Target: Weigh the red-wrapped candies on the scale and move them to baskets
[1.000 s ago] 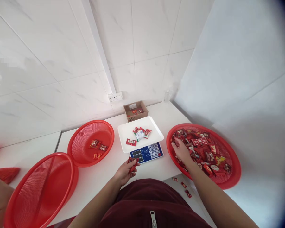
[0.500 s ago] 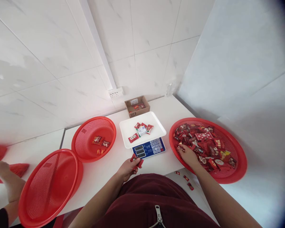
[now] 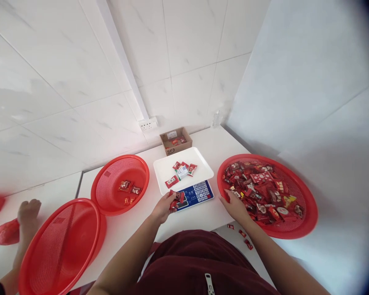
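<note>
My left hand [image 3: 164, 208] is closed around several red-wrapped candies [image 3: 177, 201], above the front left of a blue digital scale [image 3: 199, 191]. The scale's white tray [image 3: 160, 170] bears a few wrapped candies [image 3: 182, 170], one lying apart at the front. My right hand [image 3: 235, 208] is at the left rim of a large red basket [image 3: 312, 223], its fingers bent inward beside the rim. What they hold, if anything, is hidden. Many mixed wrapped candies [image 3: 264, 188], mostly red and brown, fill that basket.
Left of the scale is a red basket [image 3: 110, 164] holding a few candies, with another red basket [image 3: 61, 246] before it. A cardboard box [image 3: 178, 147] and clear bottle [image 3: 216, 119] stand behind. Candies [image 3: 242, 233] lie below the table edge. Another person's hand [image 3: 29, 211] is far left.
My left hand has moved up and forward with its candies, now overlapping the scale's display. My right hand has drawn back from the candies to the basket rim. The other person's hand has shifted right.
</note>
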`<state>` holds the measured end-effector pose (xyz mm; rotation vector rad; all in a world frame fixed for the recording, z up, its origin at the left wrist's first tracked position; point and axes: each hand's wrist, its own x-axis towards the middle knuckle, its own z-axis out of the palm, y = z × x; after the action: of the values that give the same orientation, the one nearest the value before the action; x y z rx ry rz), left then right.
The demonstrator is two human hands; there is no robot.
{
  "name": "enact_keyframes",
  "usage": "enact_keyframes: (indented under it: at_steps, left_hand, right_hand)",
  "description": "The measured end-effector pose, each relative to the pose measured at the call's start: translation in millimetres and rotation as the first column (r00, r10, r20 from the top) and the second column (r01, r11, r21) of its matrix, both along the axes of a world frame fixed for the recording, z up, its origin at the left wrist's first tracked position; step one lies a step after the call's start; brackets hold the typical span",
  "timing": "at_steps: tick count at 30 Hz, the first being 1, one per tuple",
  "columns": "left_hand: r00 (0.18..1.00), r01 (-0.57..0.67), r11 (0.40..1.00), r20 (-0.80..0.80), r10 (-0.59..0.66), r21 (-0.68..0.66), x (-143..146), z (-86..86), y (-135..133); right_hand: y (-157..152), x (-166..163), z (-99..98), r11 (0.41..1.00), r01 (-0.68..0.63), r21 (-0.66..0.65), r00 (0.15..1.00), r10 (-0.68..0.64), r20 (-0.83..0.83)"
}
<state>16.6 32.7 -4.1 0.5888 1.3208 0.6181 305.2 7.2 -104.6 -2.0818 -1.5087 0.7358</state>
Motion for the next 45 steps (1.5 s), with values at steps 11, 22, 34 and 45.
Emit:
enact_keyframes:
  at_steps: [11,22,34,45]
  left_hand:
    - [0.931,0.128,0.967,-0.362,-0.041,0.22,3,17.8,79]
    - [0.988,0.088,0.993,-0.136,-0.078,0.072,-37,1.8,-16]
    - [0.966,0.214,0.977,-0.152,-0.21,0.01,-27,-5.4,-48]
    - [0.99,0.126,0.992,-0.061,-0.124,0.023,-21,-13.2,-46]
  right_hand:
    - [0,2,-2.8,1.0,-0.022,0.0,1.0,0.022,0.008]
    - [-2,-1,5.4,1.0,-0.025,-0.006,0.999,0.025,0.024]
    - [-3,-1,-0.3,1.0,-0.008,0.0,0.998,0.008,0.065]
    - [-3,-4,3.3,1.0,-0.005,0.002,0.997,0.005,0.08]
